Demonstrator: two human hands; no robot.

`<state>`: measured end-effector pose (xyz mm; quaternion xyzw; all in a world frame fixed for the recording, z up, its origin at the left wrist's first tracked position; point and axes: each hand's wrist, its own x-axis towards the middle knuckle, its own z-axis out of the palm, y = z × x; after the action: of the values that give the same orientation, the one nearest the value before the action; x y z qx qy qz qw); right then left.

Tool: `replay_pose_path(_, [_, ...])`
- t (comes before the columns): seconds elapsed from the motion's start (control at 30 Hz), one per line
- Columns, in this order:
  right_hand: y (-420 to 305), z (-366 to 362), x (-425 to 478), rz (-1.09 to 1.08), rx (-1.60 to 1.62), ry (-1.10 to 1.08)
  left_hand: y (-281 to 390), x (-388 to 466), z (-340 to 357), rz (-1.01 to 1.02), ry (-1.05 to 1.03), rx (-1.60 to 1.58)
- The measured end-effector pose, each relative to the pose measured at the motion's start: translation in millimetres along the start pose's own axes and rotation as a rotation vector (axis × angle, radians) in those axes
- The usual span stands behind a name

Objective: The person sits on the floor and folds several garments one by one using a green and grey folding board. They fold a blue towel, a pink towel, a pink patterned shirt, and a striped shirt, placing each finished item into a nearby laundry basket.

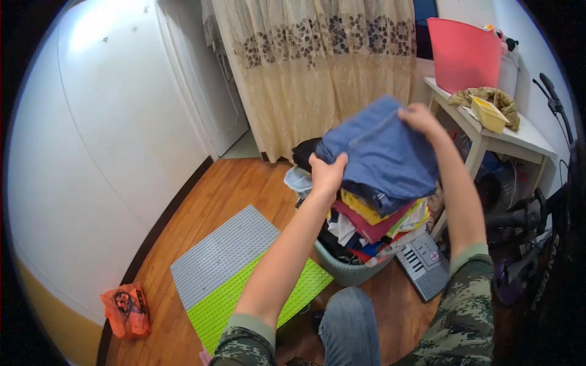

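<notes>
Between my two hands is a blue folded cloth garment [389,151], spread above a heap of clothes. My left hand [328,171] grips its near left edge, with the thumb on top. At its far right edge, my right hand [419,120] pinches the cloth, slightly blurred. Under it a yellow garment [359,208], a dark red one [373,228] and several others are piled in a grey-green basket [352,274]. A black garment [304,153] lies at the pile's far left side. The lower part of the heap is partly hidden by the blue garment.
A grey and lime-green studded building-plate surface [229,251] stands left of the basket. A toy keyboard [423,265] lies to its right. An orange plastic bag [126,311] rests by the wall. At right, a white table [526,137] bears a pink tub [464,57] and a yellow container [490,114].
</notes>
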<state>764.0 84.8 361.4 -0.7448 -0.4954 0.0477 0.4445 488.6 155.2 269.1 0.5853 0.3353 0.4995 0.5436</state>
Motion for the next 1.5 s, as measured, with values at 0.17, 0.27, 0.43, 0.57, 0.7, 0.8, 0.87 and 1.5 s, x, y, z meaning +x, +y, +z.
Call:
replay_pose_path(0.17, [61.8,79.8,-10.7,-0.054,-0.325,-0.059,12.4,-20.9,41.4,1.023,0.181,1.023])
replay_pose_path(0.27, [18.3,107.3,-26.1,-0.082,-0.375,-0.069,-1.9,-3.7,53.9,0.842,0.001,1.293])
replay_pose_path(0.43, [40.3,114.6,-28.1,-0.081,-0.292,-0.006,0.0,12.8,38.1,0.466,-0.365,0.984])
replay_pose_path(0.57, [60.1,112.1,-26.2,-0.201,-0.176,0.129,-29.3,36.4,4.8,0.37,-0.419,0.33])
replay_pose_path(0.7, [11.6,106.5,-38.7,-0.389,-0.163,-0.065,-19.2,41.3,-25.7,0.126,-0.737,0.229])
replay_pose_path(0.8, [4.9,113.8,-32.4,-0.444,-0.341,-0.065,-1.3,48.0,-33.3,0.168,-0.929,0.432])
replay_pose_path(0.87, [19.5,120.4,-27.1,-0.567,-0.25,0.152,-11.1,53.9,-25.1,0.331,-0.957,0.664])
replay_pose_path(1.5, [39.9,151.8,-37.1,-0.639,-0.698,0.055,-24.8,93.2,-29.9,0.22,-0.838,0.625])
